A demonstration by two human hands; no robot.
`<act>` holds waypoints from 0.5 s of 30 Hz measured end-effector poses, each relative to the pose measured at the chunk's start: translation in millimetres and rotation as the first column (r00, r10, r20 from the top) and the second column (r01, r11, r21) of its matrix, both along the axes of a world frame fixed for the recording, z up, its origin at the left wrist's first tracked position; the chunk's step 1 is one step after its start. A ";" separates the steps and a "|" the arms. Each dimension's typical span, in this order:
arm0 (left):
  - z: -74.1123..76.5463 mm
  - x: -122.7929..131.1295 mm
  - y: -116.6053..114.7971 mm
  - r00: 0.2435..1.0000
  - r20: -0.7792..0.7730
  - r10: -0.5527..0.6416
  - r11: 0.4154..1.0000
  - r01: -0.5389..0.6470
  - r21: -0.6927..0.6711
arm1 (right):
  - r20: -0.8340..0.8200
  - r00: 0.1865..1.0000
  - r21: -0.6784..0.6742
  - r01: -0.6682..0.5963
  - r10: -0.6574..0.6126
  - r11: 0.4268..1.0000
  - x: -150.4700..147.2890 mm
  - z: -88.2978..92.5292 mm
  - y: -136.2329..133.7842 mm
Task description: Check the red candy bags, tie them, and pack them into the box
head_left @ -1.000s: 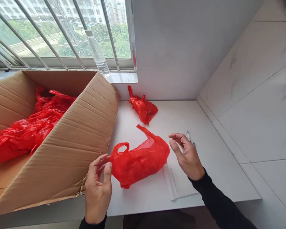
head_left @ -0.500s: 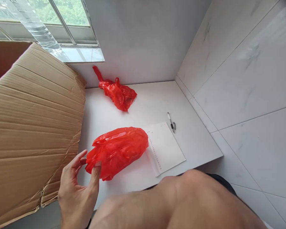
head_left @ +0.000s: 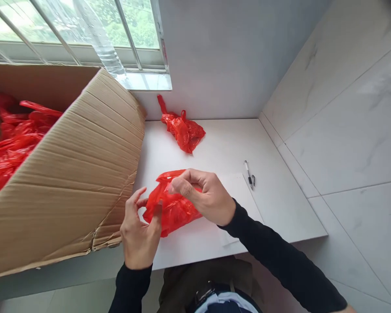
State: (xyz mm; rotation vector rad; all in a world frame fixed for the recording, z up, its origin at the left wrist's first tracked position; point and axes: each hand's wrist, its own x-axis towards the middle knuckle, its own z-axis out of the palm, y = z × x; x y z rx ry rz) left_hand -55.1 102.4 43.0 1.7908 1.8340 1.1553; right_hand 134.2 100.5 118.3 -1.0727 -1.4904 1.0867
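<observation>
The bag (head_left: pixel 177 213) is red, the box (head_left: pixel 68 187) brown.

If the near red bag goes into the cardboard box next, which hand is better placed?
Probably your left hand: it is at the end of the near red bag closest to the cardboard box; your right hand, over the bag, is farther off.

Barred window (head_left: pixel 58 30), pale tiled wall (head_left: pixel 352 121)
</observation>
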 end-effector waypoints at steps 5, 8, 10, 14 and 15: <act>-0.2 -10.5 -4.8 0.999 0.013 0.046 0.998 -0.047 0.047 | 0.645 0.758 0.196 -0.040 -0.098 0.980 -5.9 -54.3 23.4; 4.5 -16.0 -11.4 0.997 -0.008 0.073 0.991 -0.071 0.116 | 0.794 0.588 0.226 -0.048 -0.155 0.973 -2.6 -56.7 12.5; 10.9 -17.6 -18.5 0.992 -0.042 0.120 0.980 -0.112 0.166 | 0.821 0.554 0.217 -0.081 -0.137 0.973 -0.5 -50.4 1.1; 28.4 -13.7 -37.6 0.992 0.076 0.100 0.995 -0.101 0.010 | 0.855 0.518 0.118 -0.230 0.019 0.966 -1.7 -41.7 -19.1; 31.9 -11.4 -41.6 0.989 0.135 0.052 0.998 -0.046 -0.045 | 0.852 0.520 0.086 -0.249 0.058 0.965 -3.2 -41.9 -22.3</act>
